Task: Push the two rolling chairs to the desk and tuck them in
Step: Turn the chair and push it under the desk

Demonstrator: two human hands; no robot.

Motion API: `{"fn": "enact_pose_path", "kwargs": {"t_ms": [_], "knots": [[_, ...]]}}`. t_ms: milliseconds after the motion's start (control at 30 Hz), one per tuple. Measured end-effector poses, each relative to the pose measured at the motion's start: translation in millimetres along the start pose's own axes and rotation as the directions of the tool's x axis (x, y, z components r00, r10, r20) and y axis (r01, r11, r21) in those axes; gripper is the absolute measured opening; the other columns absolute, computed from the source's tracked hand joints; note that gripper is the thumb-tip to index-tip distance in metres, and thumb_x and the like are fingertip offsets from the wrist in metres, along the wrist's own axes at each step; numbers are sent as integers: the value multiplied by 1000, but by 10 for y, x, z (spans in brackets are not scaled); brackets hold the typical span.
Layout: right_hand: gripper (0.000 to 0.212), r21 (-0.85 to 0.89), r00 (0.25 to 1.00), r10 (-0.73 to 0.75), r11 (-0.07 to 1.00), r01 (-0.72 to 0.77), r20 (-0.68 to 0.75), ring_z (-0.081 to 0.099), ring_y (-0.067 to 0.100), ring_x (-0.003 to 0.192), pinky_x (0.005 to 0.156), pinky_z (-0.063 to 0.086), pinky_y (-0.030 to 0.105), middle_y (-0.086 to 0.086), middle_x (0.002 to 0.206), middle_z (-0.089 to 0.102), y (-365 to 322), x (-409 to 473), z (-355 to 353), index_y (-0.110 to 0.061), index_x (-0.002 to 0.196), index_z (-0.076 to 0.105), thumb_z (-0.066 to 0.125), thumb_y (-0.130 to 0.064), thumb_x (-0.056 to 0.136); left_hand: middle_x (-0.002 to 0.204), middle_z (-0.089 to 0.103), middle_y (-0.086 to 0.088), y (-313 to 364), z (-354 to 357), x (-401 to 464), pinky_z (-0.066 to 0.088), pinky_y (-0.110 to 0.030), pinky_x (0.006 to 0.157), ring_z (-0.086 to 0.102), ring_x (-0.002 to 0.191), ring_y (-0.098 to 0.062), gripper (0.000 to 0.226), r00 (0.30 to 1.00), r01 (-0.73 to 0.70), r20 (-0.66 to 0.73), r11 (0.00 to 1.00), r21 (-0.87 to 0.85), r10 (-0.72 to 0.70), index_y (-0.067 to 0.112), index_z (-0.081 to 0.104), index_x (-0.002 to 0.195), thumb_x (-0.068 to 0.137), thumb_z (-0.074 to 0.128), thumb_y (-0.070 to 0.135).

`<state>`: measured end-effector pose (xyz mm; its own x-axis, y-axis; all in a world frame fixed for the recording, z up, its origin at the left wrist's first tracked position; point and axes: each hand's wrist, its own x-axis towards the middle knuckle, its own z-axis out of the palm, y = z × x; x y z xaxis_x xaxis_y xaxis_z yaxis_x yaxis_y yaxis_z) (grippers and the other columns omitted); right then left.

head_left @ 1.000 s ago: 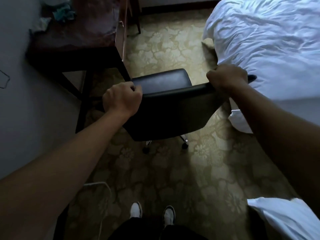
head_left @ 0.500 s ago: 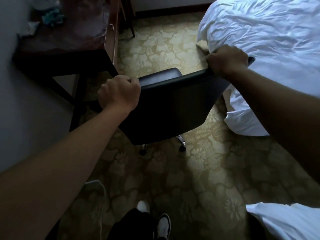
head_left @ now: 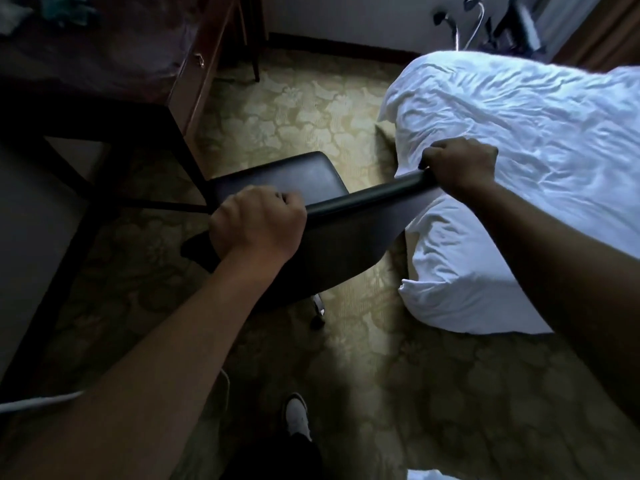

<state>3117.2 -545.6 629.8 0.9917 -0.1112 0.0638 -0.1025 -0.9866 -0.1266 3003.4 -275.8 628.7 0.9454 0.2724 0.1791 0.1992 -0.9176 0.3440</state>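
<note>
A black rolling chair stands on the patterned carpet between the dark wooden desk on the left and the bed on the right. My left hand is closed over the left end of the backrest's top edge. My right hand grips the right end of that edge, close against the bedding. The seat's front left corner sits beside the desk's near leg. One caster shows under the backrest. A second rolling chair is partly visible at the top right, behind the bed.
A bed with a white duvet fills the right side, its corner hanging beside the chair. A desk drawer with a small handle faces the aisle. My white shoe is on the carpet below. A white cable lies at the lower left.
The chair has swung round and rolled toward the desk, its seat corner now by the desk leg. The view has tilted up and one foot has stepped forward.
</note>
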Motion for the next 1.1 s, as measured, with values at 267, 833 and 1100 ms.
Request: {"fn": "enact_pose_path", "kwargs": {"t_ms": [267, 833, 1100], "knots": [[44, 136, 998, -55, 989, 53, 8, 58, 32, 92, 92, 29, 45, 11, 91, 70, 416, 796, -69, -23, 84, 74, 36, -43, 74, 89, 68, -13, 747, 199, 230, 35, -33, 64, 62, 82, -36, 43, 996, 93, 15, 996, 5, -93, 14, 70, 80, 90, 37, 39], [27, 147, 901, -424, 901, 409, 91, 46, 27, 59, 79, 26, 41, 9, 59, 56, 1006, 2360, -204, -7, 65, 65, 45, -24, 71, 65, 62, -3, 2270, 715, 597, 33, -28, 51, 49, 56, -22, 44, 914, 395, -124, 916, 68, -385, 17, 65, 60, 89, 43, 42], [37, 227, 915, -389, 886, 404, -110, 52, 37, 70, 79, 30, 38, 16, 66, 61, 1096, 2706, -141, -5, 70, 65, 40, -32, 74, 66, 60, -5, 2503, 1012, 1103, 33, -30, 54, 45, 58, -23, 30, 904, 417, -99, 909, 1, -415, 18, 50, 60, 85, 42, 33]]}}
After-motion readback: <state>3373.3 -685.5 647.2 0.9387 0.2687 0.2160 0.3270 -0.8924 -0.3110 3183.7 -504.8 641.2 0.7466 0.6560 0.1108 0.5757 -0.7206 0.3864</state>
